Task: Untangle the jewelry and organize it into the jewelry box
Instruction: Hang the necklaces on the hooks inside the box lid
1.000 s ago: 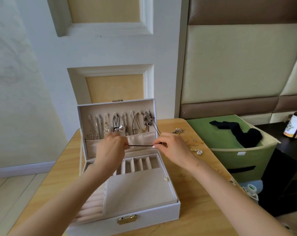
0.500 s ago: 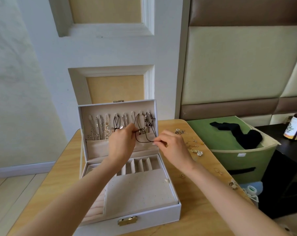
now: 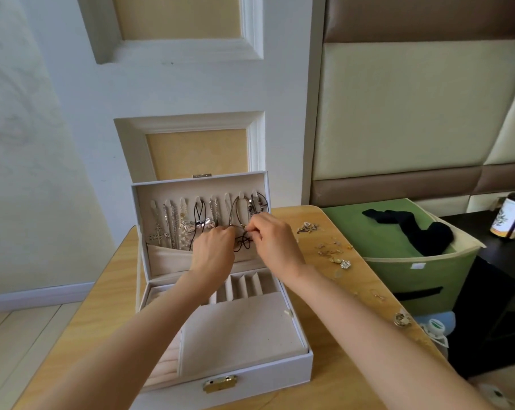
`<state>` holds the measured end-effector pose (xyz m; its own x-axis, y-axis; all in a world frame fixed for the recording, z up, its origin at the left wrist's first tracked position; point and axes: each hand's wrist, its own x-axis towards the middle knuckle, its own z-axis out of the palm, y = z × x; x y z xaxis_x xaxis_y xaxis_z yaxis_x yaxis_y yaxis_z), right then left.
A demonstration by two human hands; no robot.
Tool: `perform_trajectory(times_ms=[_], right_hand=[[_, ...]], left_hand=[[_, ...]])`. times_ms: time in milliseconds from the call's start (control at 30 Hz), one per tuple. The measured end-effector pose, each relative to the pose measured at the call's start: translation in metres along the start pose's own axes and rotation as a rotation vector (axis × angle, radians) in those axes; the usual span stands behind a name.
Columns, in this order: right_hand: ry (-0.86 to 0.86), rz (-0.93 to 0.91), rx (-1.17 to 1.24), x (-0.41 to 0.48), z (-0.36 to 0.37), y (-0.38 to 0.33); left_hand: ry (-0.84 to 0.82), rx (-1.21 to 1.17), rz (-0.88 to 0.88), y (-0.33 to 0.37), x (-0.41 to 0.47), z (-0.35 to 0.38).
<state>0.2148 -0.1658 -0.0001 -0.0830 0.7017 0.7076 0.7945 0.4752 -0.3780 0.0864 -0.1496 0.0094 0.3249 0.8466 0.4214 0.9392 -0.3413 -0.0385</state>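
Observation:
A white jewelry box (image 3: 250,377) stands open on the wooden table (image 3: 333,368). Several necklaces hang from hooks inside its raised lid (image 3: 161,193). My left hand (image 3: 213,251) and my right hand (image 3: 275,242) meet in front of the lid's right side. Both pinch a black cord necklace (image 3: 242,243), which hangs bunched in loops between my fingertips, just above the lid's fabric pocket. Loose earrings and small jewelry pieces (image 3: 333,253) lie scattered on the table to the right of the box.
A green fabric bin (image 3: 413,270) holding a black cloth (image 3: 427,232) sits against the table's right edge. A brown bottle (image 3: 509,216) stands on a dark surface at far right. A white panelled door is behind the box. A brooch (image 3: 401,319) lies near the table's right edge.
The cord was stretched straight between my hands a second ago. My hands have risen toward the lid's hooks and come together, and the cord now hangs in bunched loops.

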Motion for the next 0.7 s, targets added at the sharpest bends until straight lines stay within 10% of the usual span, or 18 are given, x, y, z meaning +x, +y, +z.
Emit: perform_trajectory(times_ms=[300,700], right_hand=[[-0.223,-0.089,-0.525,0.015,-0.002,-0.010],[-0.247,-0.134,-0.351,-0.004,-0.005,0.005]], left_hand=[[-0.048,-0.013,-0.071,-0.006,0.003,-0.007],[-0.398,-0.123,0.119,-0.025,0.001,-0.016]])
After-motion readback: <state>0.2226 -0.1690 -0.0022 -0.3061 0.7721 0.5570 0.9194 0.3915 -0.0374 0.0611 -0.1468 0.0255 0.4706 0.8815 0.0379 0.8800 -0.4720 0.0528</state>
